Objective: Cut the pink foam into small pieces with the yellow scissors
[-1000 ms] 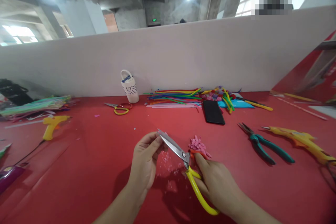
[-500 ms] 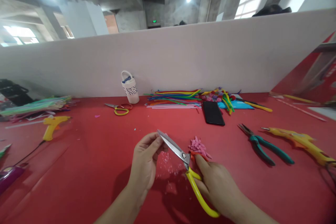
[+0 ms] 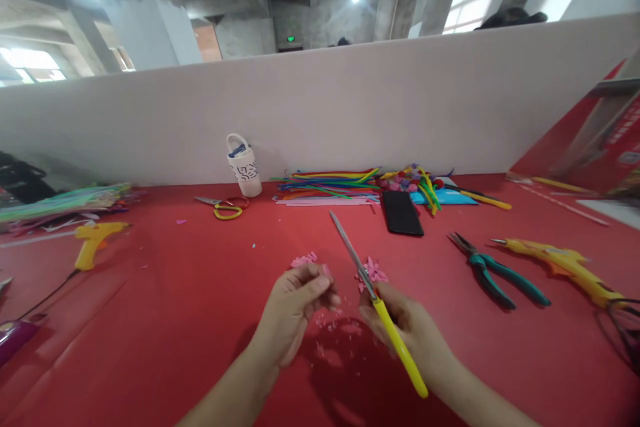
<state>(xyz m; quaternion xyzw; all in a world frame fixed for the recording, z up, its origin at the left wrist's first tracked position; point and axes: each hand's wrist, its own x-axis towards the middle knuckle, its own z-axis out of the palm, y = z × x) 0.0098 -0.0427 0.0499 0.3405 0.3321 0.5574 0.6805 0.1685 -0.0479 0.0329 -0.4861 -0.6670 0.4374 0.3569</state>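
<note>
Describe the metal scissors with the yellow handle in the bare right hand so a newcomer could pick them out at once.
Over the red tabletop, find the bare right hand, right of centre. The metal scissors with the yellow handle rise from its grip, blades pointing away from the person. Unlike the red-and-yellow-handled scissors lying beside the white patterned tumbler, this pair is in hand.

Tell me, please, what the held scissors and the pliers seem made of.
Held scissors: likely metal blades, by their grey sheen; smooth, bright yellow handle, probably plastic. Pliers: greyish tips, likely metal; smooth teal grips, plastic or rubber by their thick coating.
</note>
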